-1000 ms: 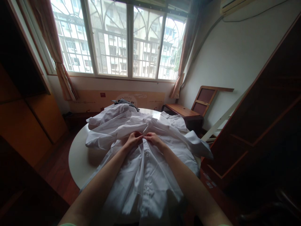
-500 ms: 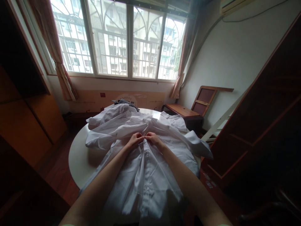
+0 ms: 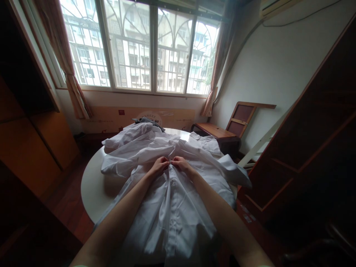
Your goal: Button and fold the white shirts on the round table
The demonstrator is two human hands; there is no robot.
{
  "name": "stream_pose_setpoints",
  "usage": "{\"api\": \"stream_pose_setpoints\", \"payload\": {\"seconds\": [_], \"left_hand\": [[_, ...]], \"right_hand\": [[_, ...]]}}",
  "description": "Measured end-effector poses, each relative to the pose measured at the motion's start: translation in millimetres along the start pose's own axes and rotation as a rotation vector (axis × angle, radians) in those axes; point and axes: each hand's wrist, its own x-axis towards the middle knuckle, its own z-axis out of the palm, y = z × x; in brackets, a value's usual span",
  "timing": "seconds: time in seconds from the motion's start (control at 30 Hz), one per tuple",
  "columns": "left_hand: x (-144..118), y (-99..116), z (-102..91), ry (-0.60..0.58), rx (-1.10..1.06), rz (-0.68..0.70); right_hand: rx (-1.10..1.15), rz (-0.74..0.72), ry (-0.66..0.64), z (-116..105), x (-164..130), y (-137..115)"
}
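Note:
A white shirt [image 3: 155, 211] lies spread and wrinkled over a round white table, its front placket [image 3: 173, 215] running down the middle and its near end hanging toward me. My left hand [image 3: 160, 165] pinches the placket from the left. From the right, my right hand [image 3: 180, 163] pinches the same spot, fingertips almost touching the left ones. Both hands are closed on the fabric; any button between the fingertips is too small to make out. Sleeves and folds of white cloth bunch up beyond the hands.
The table's rim [image 3: 87, 185] shows at the left. A black striped cloth [image 3: 148, 121] rests at the far edge. Behind it stand a wooden bench [image 3: 213, 129] and a leaning wooden frame [image 3: 241, 116], below a barred window [image 3: 133, 55]. A dark wooden panel [image 3: 300, 148] slants at the right.
Both hands stay at the same place on the placket, with only slight finger movement. The shirt lies as before.

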Motion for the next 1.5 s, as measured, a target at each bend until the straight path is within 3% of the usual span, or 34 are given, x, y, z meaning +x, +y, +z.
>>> {"api": "stream_pose_setpoints", "payload": {"seconds": [0.5, 0.97, 1.5], "left_hand": [[-0.8, 2.2, 2.8, 0.079, 0.080, 0.044], [1.4, 3.3, 1.5, 0.068, 0.057, 0.013], [2.2, 1.0, -1.0, 0.063, 0.076, 0.027]], "right_hand": [[0.022, -0.002, -0.032, -0.7, 0.4, 0.8], [-0.011, 0.014, -0.015, -0.1, 0.7, 0.0], [-0.110, -0.112, 0.049, 3.5, -5.9, -3.3]]}}
